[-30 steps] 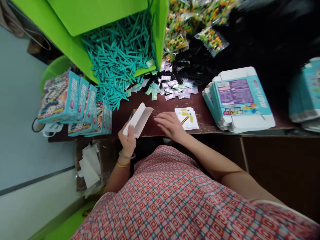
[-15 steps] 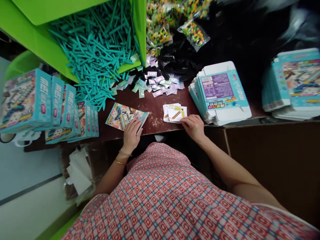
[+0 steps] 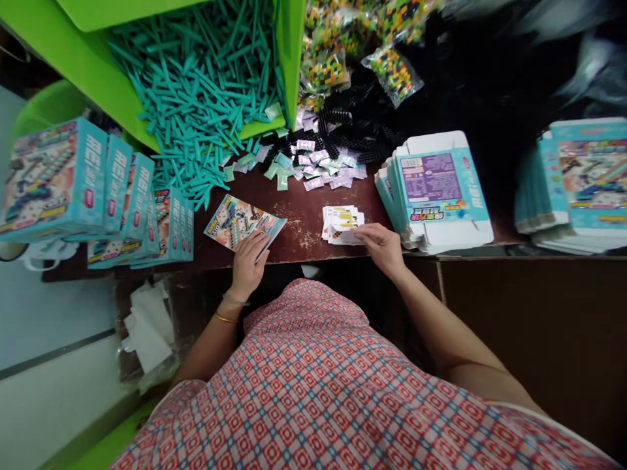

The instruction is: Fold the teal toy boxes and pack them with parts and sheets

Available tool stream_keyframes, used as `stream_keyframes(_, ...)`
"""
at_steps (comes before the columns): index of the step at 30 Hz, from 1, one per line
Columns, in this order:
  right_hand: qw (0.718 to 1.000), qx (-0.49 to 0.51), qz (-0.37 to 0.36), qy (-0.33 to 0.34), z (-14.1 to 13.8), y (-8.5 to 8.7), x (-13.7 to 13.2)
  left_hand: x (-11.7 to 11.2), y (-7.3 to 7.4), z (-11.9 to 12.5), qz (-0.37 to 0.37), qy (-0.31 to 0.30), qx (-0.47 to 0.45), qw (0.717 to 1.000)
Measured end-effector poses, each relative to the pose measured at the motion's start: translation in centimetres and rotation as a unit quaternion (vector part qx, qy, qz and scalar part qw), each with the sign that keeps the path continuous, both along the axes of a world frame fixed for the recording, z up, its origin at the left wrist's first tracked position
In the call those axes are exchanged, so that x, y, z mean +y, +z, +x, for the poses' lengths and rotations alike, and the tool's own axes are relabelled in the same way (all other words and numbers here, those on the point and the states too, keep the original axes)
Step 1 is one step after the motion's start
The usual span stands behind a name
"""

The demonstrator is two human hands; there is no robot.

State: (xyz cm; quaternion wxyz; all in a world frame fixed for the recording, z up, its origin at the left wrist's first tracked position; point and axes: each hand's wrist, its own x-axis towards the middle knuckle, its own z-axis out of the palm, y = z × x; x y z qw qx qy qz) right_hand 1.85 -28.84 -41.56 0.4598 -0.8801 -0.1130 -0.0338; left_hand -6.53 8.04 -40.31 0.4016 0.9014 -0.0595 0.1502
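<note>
On the dark red table a colourful printed booklet (image 3: 240, 222) lies at a slant. My left hand (image 3: 249, 260) grips its lower right edge, fingers over the top. A loose pile of small white cards (image 3: 337, 219) with yellow and black printing lies to the right of the booklet. My right hand (image 3: 385, 248) pinches one card by its right edge, at the near right side of the pile; the fingertips partly cover that edge.
Flattened blue boxes (image 3: 441, 183) stand stacked on the right, with another stack (image 3: 588, 163) beyond. Filled boxes (image 3: 88, 176) are at left. A green bin (image 3: 290, 65) spills teal sticks (image 3: 196, 98). Small sachets (image 3: 318, 166) and bags of coloured bricks (image 3: 394, 72) lie behind.
My right hand has shifted a top card, so the printing showing on the pile differs. The left hand stays on the booklet, which is turned slightly. The camera view has shifted a little.
</note>
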Motion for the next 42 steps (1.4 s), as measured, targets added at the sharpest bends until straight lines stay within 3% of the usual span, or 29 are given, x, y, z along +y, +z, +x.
stream_keyframes(4, 0.993, -0.063, 0.095, -0.036, 0.5, 4.0, 1.9, 1.1, 3.0, 0.0, -0.092, 0.078, -0.017, 0.993)
stream_keyframes(6, 0.988, -0.097, 0.114, 0.030, 0.7, 6.4, 4.9, 1.5, 4.4, 0.0, -0.139, 0.131, -0.015, 0.982)
stream_keyframes(8, 0.975, -0.125, 0.098, 0.157, 0.8, 8.0, 9.5, 1.8, 5.7, 0.1, -0.172, 0.173, -0.010, 0.970)
stream_keyframes(10, 0.940, -0.166, 0.066, 0.292, 0.9, 8.7, 14.6, 2.1, 6.7, 0.2, -0.191, 0.192, -0.006, 0.963)
stream_keyframes(12, 0.903, -0.214, 0.030, 0.372, 1.4, 8.3, 18.9, 2.5, 7.3, 0.0, -0.191, 0.205, -0.015, 0.960)
stream_keyframes(15, 0.902, -0.251, -0.011, 0.350, 4.3, 7.0, 21.2, 3.0, 7.4, -0.8, -0.161, 0.244, -0.048, 0.955)
stream_keyframes(17, 0.934, -0.243, -0.040, 0.259, 8.5, 6.3, 19.7, 2.8, 6.3, -1.2, -0.118, 0.230, -0.051, 0.965)
stream_keyframes(20, 0.971, -0.200, -0.128, 0.038, 17.2, 6.8, 14.5, 1.1, 3.4, -1.2, -0.014, 0.110, -0.002, 0.994)
stream_keyframes(23, 0.953, -0.122, -0.214, -0.174, 25.8, 8.8, 8.2, -1.2, 0.7, -0.5, 0.103, 0.023, 0.082, 0.991)
stream_keyframes(25, 0.945, -0.057, -0.231, -0.225, 29.6, 10.6, 4.5, -2.0, -0.3, 0.2, 0.128, 0.011, 0.121, 0.984)
stream_keyframes(28, 0.950, -0.005, -0.227, -0.213, 30.9, 13.0, 1.8, -2.2, -0.3, 1.9, 0.029, 0.011, 0.141, 0.990)
stream_keyframes(30, 0.950, -0.012, -0.225, -0.214, 28.4, 13.6, 2.8, -2.3, 0.3, 3.6, -0.117, 0.010, 0.151, 0.982)
stream_keyframes(32, 0.956, -0.033, -0.224, -0.188, 23.6, 12.9, 5.9, -2.7, 1.0, 5.6, -0.312, 0.004, 0.167, 0.935)
stream_keyframes(34, 0.972, -0.040, -0.226, -0.055, 18.2, 11.0, 10.1, -3.1, 1.7, 7.9, -0.509, 0.005, 0.176, 0.843)
stream_keyframes(36, 0.974, -0.038, -0.215, 0.066, 15.0, 8.8, 13.8, -3.3, 2.0, 10.1, -0.643, 0.046, 0.175, 0.744)
stream_keyframes(37, 0.969, -0.056, -0.204, 0.131, 14.8, 8.0, 15.0, -3.2, 2.2, 10.9, -0.678, 0.081, 0.177, 0.709)
stream_keyframes(38, 0.967, -0.076, -0.197, 0.144, 15.7, 7.4, 15.6, -3.0, 2.2, 11.5, -0.696, 0.117, 0.182, 0.685)
stream_keyframes(40, 0.972, -0.112, -0.194, 0.068, 19.9, 7.2, 15.0, -2.4, 2.3, 12.0, -0.703, 0.165, 0.193, 0.664)
stream_keyframes(42, 0.975, -0.114, -0.192, -0.008, 25.1, 7.9, 12.5, -1.7, 2.5, 11.6, -0.700, 0.171, 0.201, 0.663)
